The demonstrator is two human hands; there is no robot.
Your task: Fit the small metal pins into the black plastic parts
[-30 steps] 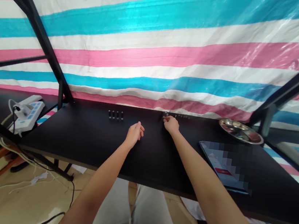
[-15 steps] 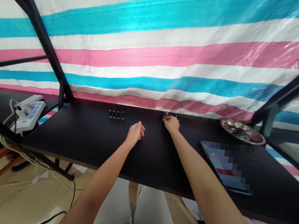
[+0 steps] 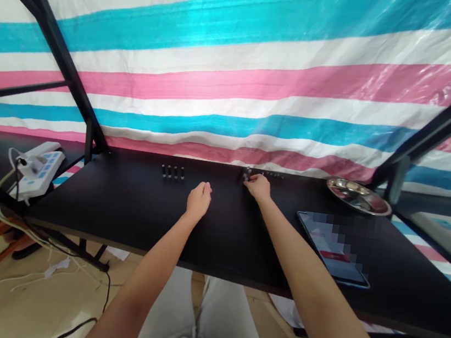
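My right hand (image 3: pixel 259 187) is at the back of the black table, fingertips pinched together beside a small cluster of dark and silvery pieces (image 3: pixel 247 173). Whatever is between those fingertips is too small to name. My left hand (image 3: pixel 199 200) hovers over the middle of the table, its fingers curled in; the inside of the hand is hidden. To its left, several small black cylinders with silvery ends (image 3: pixel 173 172) are lined up in a row. Beyond my right hand lie several tiny bits (image 3: pixel 276 176) along the back edge.
A round metal tray (image 3: pixel 358 197) sits at the right rear, and a tablet with a partly blurred screen (image 3: pixel 331 249) lies in front of it. A white power strip (image 3: pixel 42 172) is at the left. Black metal bars (image 3: pixel 71 76) and a striped sheet (image 3: pixel 235 93) border the table.
My left hand has turned and its fingers have curled in more. My right hand stays by the small pieces, more of which now show. The whole view has shifted slightly.
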